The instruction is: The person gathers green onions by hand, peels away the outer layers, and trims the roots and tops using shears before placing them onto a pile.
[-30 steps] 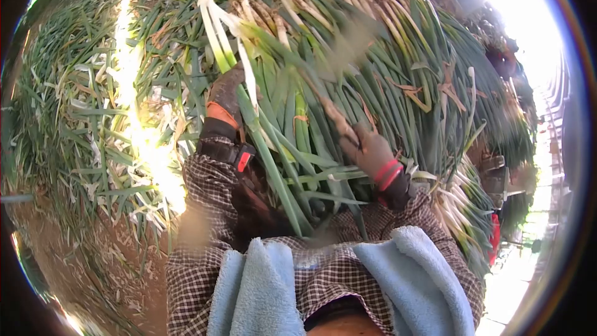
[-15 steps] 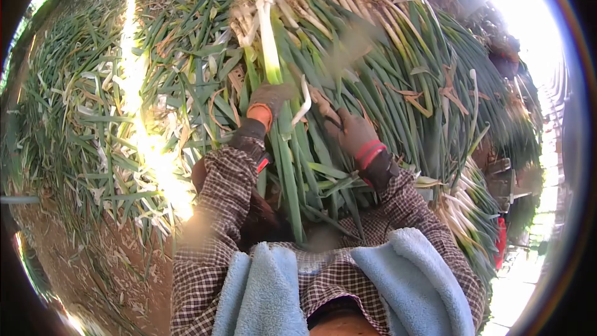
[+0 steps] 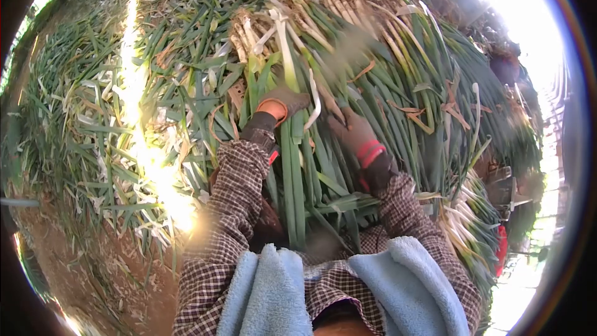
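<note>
My left hand (image 3: 285, 102), in a grey glove with an orange cuff, is closed round a green onion (image 3: 286, 59) whose white end points up and away from me. Its long green leaves hang down toward my lap. To the right, my right hand (image 3: 353, 132), gloved with a red band at the wrist, lies against the leaves of the pile (image 3: 398, 106). Its fingers are bent round something brownish and thin that I cannot make out. Between the hands a curved white stalk (image 3: 314, 99) lies over the leaves.
Loose cut leaves (image 3: 81, 112) cover the ground at the left, beside bare brown soil (image 3: 93, 261). More onions with white stems (image 3: 463, 211) lie at the lower right, near a red object (image 3: 501, 251). A blue towel (image 3: 273, 292) hangs over my chest.
My left hand has moved slightly right and down with the onion. The right hand has shifted a little, and the dark tool handle seen in it before no longer shows.
</note>
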### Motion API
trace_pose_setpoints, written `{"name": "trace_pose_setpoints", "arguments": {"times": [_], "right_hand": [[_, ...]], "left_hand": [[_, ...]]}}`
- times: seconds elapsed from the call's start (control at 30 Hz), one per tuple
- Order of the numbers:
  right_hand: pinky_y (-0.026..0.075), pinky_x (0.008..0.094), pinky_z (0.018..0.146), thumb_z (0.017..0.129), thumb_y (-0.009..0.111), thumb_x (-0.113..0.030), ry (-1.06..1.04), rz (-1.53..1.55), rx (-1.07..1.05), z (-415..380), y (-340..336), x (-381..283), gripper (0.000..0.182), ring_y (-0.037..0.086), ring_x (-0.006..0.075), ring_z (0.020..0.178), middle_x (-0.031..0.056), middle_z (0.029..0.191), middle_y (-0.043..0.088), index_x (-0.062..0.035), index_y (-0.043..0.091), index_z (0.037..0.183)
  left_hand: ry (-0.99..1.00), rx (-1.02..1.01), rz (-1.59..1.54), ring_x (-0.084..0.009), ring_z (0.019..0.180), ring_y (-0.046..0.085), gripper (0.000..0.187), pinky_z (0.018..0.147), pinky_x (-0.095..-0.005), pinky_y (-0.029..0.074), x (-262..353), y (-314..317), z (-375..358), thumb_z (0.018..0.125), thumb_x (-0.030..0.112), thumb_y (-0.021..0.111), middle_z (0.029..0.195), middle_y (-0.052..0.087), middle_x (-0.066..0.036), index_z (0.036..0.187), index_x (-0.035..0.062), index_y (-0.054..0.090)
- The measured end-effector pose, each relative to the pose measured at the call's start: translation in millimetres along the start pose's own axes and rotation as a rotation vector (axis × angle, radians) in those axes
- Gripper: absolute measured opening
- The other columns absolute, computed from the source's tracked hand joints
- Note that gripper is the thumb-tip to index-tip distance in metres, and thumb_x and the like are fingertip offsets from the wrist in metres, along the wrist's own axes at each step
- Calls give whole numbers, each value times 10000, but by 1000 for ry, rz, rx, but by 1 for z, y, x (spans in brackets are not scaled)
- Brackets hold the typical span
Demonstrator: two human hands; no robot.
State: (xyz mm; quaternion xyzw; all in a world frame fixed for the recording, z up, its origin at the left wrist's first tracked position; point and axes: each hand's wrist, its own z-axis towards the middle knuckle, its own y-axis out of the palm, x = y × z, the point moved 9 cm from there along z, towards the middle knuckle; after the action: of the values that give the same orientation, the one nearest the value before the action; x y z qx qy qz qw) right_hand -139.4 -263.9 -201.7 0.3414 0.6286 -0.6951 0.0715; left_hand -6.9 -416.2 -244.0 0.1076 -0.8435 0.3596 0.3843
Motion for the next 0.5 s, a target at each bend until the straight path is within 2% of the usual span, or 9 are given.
{"name": "trace_pose_setpoints", "arguments": {"times": [0.07,0.17,0.27,0.3,0.37,0.43,0.5], "right_hand": [[466,490,738,874,607,-445,-2,-2,-21,-25,1,-2,436,610,447,876,263,870,632,-29,569,999],[471,445,731,875,638,-420,98,24,-26,-57,-12,-22,401,607,424,843,235,852,619,-37,580,976],[466,436,720,878,639,-393,75,111,-18,-66,-4,-17,374,604,419,823,227,827,610,-36,570,966],[464,451,725,877,627,-403,82,99,-8,-68,-7,-18,387,602,430,840,238,841,613,-30,568,963],[461,481,735,876,604,-422,87,72,9,-66,-14,-25,413,600,452,875,261,869,620,-19,565,958],[459,483,741,879,603,-422,104,46,26,-64,-17,-17,407,599,452,876,257,874,620,-23,562,948],[459,489,760,880,602,-429,101,41,21,-62,-24,-16,405,603,445,891,250,896,628,-30,560,933]], "left_hand": [[34,20,-202,-247,907,627,503,791,-388,488,-3,8,-2,845,458,638,1020,666,-121,1108,32,674],[82,-143,-1090,-197,930,608,379,796,-370,492,-27,34,11,902,330,619,1078,646,-63,1170,63,652],[42,-104,-1179,-181,959,600,341,800,-351,496,-31,47,11,927,235,595,1117,635,-43,1222,68,619],[187,-49,-1125,-182,963,599,334,807,-345,496,-36,49,24,927,240,595,1126,634,-41,1197,48,632],[373,-95,-1068,-191,975,597,332,808,-364,500,-38,53,38,915,232,607,1153,628,-51,1189,47,639],[302,-117,-1095,-200,984,595,336,806,-382,502,-42,58,39,898,223,623,1172,623,-68,1183,47,646],[-21,-118,-1196,-209,989,592,345,799,-399,505,-26,46,-11,878,214,641,1185,620,-94,1179,48,651]]}}
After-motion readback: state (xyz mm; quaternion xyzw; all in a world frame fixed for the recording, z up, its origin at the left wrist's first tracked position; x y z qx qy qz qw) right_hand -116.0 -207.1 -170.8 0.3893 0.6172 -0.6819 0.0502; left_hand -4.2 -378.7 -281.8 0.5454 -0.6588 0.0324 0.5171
